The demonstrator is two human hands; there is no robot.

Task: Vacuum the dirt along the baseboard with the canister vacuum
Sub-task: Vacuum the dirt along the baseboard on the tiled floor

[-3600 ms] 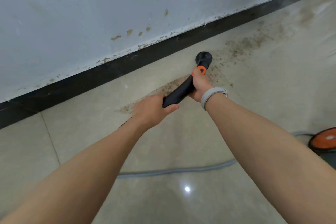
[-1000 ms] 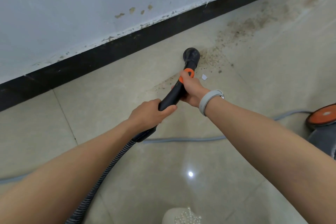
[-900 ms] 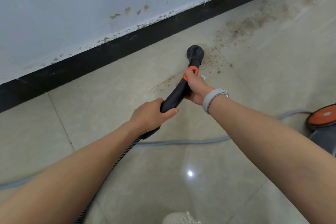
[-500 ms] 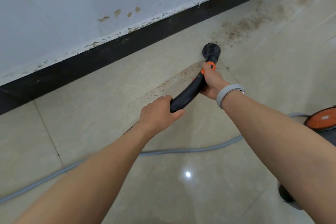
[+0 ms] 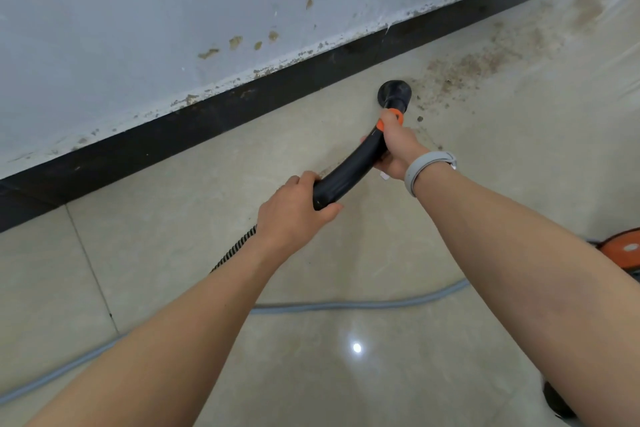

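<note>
Both hands hold the curved black vacuum handle [image 5: 349,172]. My left hand [image 5: 294,215] grips its rear end, where the ribbed hose [image 5: 235,248] joins. My right hand [image 5: 398,149] grips the front, just behind the orange collar [image 5: 389,116]. The round black nozzle [image 5: 394,94] sits on the floor a short way from the black baseboard [image 5: 242,107]. Brown dirt [image 5: 467,69] spreads over the tile to the right of the nozzle, along the baseboard. A few loose crumbs [image 5: 420,118] lie beside my right hand.
The orange-topped canister [image 5: 623,253] shows at the right edge, partly behind my right forearm. A grey power cord [image 5: 346,305] runs across the glossy tile floor under both arms. The white wall [image 5: 207,3] above the baseboard has chipped, stained spots.
Over the last second the nozzle swept right along the floor toward the dirt patch, and both hands went with it. The streak of dirt left of the nozzle has mostly gone.
</note>
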